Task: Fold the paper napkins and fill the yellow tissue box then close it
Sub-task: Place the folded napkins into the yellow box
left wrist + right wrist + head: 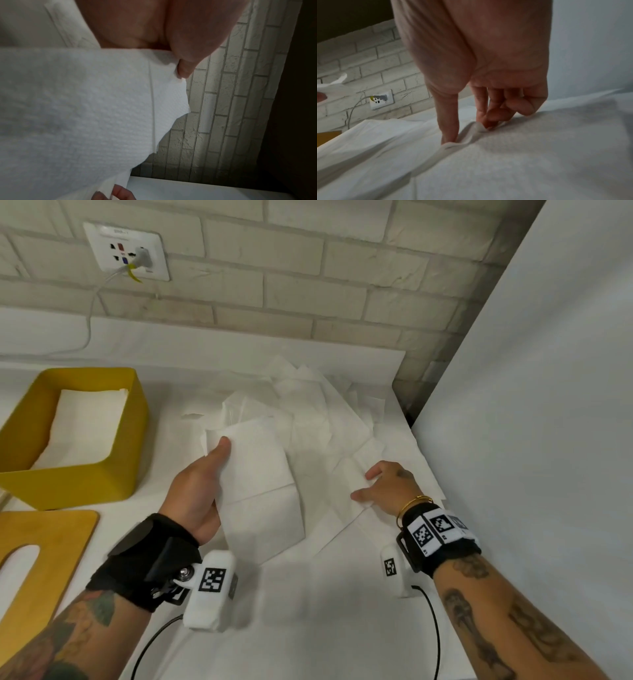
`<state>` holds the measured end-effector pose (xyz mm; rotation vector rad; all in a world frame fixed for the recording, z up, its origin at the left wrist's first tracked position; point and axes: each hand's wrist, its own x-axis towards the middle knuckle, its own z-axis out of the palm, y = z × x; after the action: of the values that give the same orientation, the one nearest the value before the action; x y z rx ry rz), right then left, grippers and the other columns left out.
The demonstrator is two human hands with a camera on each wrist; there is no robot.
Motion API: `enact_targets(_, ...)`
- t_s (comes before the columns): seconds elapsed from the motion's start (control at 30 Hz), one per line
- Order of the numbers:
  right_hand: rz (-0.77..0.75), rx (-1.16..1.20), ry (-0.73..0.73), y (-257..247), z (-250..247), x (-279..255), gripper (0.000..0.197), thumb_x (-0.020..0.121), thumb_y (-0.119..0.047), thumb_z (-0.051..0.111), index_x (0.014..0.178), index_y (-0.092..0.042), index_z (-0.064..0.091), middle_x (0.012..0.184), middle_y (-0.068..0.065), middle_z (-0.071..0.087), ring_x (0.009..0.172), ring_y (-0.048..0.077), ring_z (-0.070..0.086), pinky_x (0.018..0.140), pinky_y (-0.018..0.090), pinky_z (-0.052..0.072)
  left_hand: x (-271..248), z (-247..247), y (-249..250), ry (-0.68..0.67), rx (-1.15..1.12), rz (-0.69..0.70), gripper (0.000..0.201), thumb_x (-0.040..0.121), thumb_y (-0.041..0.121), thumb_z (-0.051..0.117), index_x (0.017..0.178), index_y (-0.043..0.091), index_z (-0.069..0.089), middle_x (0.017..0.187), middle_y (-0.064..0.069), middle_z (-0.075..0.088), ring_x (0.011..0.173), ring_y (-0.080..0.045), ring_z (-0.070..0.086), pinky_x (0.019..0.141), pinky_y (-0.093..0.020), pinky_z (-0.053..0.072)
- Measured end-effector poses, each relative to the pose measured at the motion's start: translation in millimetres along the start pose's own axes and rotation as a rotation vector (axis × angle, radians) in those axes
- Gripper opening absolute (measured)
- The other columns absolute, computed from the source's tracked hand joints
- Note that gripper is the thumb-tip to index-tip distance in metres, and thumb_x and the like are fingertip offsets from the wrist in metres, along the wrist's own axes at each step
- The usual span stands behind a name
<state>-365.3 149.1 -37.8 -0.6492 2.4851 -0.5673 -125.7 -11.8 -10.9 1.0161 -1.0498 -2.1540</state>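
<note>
Napkin [260,487], folded, is held mid-frame in the left grip [198,484], thumb on top. Loose napkins [322,412] lie heaped behind. One sheet [346,508] is pinched by the right grip [383,487] on the tabletop [308,628]. Box [130,446], part-filled, stands at left; its lid [44,539] lies below.

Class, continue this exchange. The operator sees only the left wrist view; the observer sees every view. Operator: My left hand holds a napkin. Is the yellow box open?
Observer: Yes. Head view shows the yellow tissue box open, folded napkins inside.
Operator: Where is its lid?
Observer: The slotted lid lies flat, nearer the person than the box.
Operator: And the right hand?
Observer: The right hand pinches up a ridge of a loose napkin.
</note>
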Motion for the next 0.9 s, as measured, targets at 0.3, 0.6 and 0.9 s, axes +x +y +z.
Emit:
enact_targets(0.3, -0.215, 0.384, 0.198, -9, -16, -11, 0.017, 0.085, -0.013, 0.075, 0.08, -0.02, 0.061, 0.082, -0.003, 0.063, 0.081, 0.018, 0.059, 0.065, 0.025, 0.043, -2, -10, 7, -0.002, 0.005, 0.015, 0.035, 0.104, 0.036, 0.052, 0.122, 0.01, 0.067, 0.116, -0.007, 0.076, 0.11, -0.022, 0.071, 0.103, -0.041, 0.049)
enact_targets(0.6, -0.688, 0.716, 0.053, -65, -69, -83, 0.016, 0.081, -0.014, 0.08, 0.084, -0.03, 0.08, 0.088, 0.001, 0.076, 0.086, 0.023, 0.07, 0.079, 0.038, 0.058, -2, -1, 15, -0.078, 0.006, 0.027, 0.038, 0.105, 0.036, 0.049, 0.126, 0.009, 0.065, 0.119, -0.009, 0.074, 0.11, -0.022, 0.072, 0.101, -0.04, 0.05)
enact_targets(0.9, -0.522, 0.82, -0.198, -97, -8, -89, 0.036, 0.082, -0.001, 0.078, 0.115, -0.009, 0.066, 0.101, 0.012, 0.078, 0.097, 0.029, 0.075, 0.088, 0.044, 0.06, -14, 19, 8, -0.26, 0.049, 0.019, 0.047, 0.106, 0.044, 0.042, 0.124, 0.01, 0.068, 0.121, -0.013, 0.073, 0.112, -0.026, 0.071, 0.091, -0.037, 0.056)
